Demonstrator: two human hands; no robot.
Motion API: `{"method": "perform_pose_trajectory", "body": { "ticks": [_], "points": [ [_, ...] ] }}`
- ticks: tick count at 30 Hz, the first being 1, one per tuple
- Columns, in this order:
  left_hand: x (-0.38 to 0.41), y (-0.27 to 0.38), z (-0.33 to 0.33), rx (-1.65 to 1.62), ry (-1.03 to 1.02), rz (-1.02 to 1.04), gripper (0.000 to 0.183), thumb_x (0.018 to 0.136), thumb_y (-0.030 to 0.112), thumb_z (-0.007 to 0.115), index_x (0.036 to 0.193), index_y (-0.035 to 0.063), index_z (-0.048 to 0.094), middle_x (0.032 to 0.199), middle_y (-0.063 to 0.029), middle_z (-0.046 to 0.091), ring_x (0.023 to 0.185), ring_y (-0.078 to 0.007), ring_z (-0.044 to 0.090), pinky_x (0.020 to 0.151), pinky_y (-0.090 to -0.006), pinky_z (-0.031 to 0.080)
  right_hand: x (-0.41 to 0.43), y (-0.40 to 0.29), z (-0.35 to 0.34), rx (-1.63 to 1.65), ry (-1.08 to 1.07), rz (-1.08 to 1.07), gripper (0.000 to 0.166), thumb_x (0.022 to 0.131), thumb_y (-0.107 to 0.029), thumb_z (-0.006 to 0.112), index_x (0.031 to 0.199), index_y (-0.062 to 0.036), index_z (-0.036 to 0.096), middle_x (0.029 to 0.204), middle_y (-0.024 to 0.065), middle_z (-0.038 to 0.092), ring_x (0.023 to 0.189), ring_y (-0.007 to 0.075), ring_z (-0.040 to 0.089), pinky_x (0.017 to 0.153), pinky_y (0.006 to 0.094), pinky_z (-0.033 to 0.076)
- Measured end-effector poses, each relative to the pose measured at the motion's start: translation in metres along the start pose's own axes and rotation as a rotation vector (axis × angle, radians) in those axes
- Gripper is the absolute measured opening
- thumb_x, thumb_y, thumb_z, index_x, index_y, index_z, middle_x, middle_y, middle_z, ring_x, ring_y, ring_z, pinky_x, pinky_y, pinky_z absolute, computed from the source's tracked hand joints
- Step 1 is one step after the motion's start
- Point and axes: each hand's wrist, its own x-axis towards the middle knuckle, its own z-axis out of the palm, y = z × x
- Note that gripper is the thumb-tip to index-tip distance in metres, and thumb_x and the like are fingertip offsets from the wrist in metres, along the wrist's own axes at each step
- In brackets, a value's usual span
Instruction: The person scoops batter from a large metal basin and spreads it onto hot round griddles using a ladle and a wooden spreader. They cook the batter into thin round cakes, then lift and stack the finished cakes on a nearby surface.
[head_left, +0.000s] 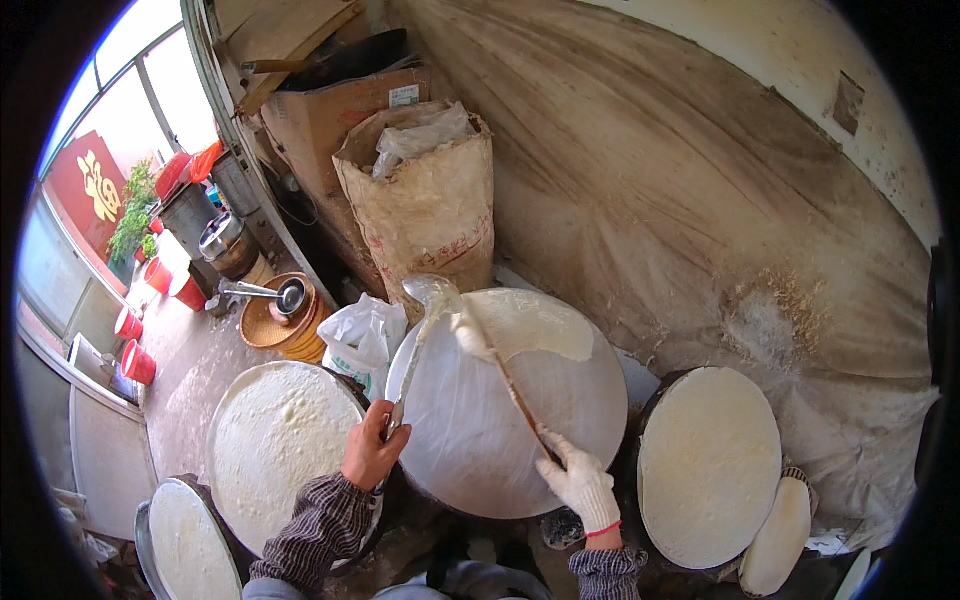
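My bare left hand (373, 445) grips the long handle of a batter-coated metal ladle (433, 294), whose bowl is over the far left rim of a round griddle (517, 442). In a white knit glove, my right hand (581, 480) holds a thin wooden-handled spreader (516, 394). Its far end meets a pale lump of batter (472, 337). A thin layer of batter (544, 330) covers the far part of the griddle, and the nearer surface is bare metal. To the left, a bubbled flatbread (289, 442) covers a second griddle; a smoother one (709, 465) lies on the right.
Another batter-covered griddle (191, 544) is at lower left, and a pale oval pad (780, 536) at lower right. Beyond the middle griddle stand a white plastic bag (367, 337), a large sack (431, 214) and woven baskets (259, 322) holding ladles. A stained cloth sheet (637, 187) hangs behind.
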Motion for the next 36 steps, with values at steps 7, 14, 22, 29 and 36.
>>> {"method": "perform_pose_trajectory", "body": {
  "ticks": [7,14,22,29,36],
  "points": [
    [-0.019,0.003,-0.007,-0.057,0.053,-0.025,0.029,0.083,0.017,0.068,0.103,0.0047,0.051,0.069,-0.0108,0.055,0.059,-0.0216,0.053,0.057,-0.0338,0.043,0.021,0.014,-0.011,0.201,0.023,-0.003,0.054,0.087,-0.030,0.060,0.139,-0.0250,0.047,0.123,0.0163,0.061,0.109,0.0368,0.060,0.092,0.0417,0.049],
    [-0.044,0.013,-0.014,-0.125,0.064,-0.057,0.024,0.085,0.010,0.065,0.103,0.0035,0.049,0.070,-0.0036,0.052,0.062,-0.0103,0.044,0.056,-0.0283,0.038,0.007,0.006,-0.006,-0.027,-0.110,-0.039,0.051,0.087,-0.040,0.056,0.136,-0.0242,0.051,0.116,0.0169,0.065,0.105,0.0375,0.062,0.088,0.0441,0.050],
    [-0.065,0.010,-0.007,-0.268,0.099,-0.111,0.022,0.085,0.006,0.063,0.102,0.0041,0.049,0.073,0.0006,0.050,0.063,-0.0063,0.043,0.056,-0.0248,0.036,0.022,-0.002,-0.017,-0.230,-0.051,-0.104,0.049,0.090,-0.036,0.055,0.137,-0.0228,0.050,0.110,0.0157,0.067,0.098,0.0356,0.064,0.083,0.0430,0.052],
    [-0.078,0.017,-0.013,-0.449,0.065,-0.187,0.022,0.088,0.008,0.062,0.106,0.0043,0.050,0.067,0.0004,0.048,0.057,-0.0053,0.042,0.051,-0.0236,0.036,-0.016,0.018,-0.024,-0.196,0.047,-0.343,0.045,0.090,-0.024,0.055,0.135,-0.0222,0.051,0.104,0.0196,0.066,0.090,0.0380,0.064,0.077,0.0476,0.052],
    [-0.095,0.038,-0.022,-0.803,-0.144,-0.173,0.021,0.096,0.003,0.049,0.115,0.0020,0.039,0.067,-0.0016,0.048,0.046,-0.0105,0.047,0.044,-0.0240,0.040,0.027,0.010,-0.005,-0.282,-0.071,-0.308,0.049,0.090,-0.029,0.056,0.137,-0.0209,0.049,0.112,0.0183,0.065,0.100,0.0375,0.062,0.086,0.0459,0.050]
  ]
}}
